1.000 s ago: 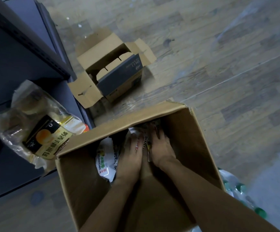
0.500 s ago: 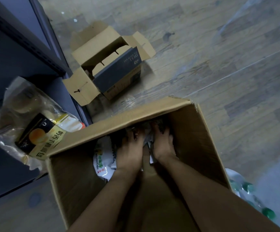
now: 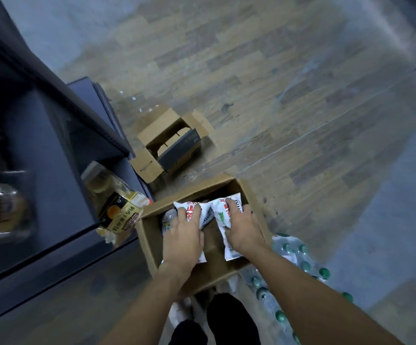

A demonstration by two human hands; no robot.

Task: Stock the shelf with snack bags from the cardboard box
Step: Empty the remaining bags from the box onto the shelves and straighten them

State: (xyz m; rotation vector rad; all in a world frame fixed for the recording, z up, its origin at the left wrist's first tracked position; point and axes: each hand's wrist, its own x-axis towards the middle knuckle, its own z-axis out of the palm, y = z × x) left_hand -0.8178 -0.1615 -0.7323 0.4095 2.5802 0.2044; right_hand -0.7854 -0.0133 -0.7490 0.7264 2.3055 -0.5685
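Wood-plank floor, worn and scuffed, seen from above. Left hand grips a white snack bag with red print, fingers curled over its upper face; right hand grips a second white bag with red and green print the same way. Both bags sit at the mouth of the open cardboard box on the floor, tilted, upper ends toward the far wall of the box. Between and under them, more white packets lie lower in the box; one shows at the left near the inner wall. Just left of the box, dark shelf, with a clear bag of buns bearing a yellow-and-black label lying at its edge, almost touching the box corner. Further in on the shelf, more clear bread bags, blurred. Beyond the box, a smaller open carton with a dark sleeve inside. Right of the box, a shrink-wrapped pack of green-capped bottles. Dark trousers at the bottom edge.
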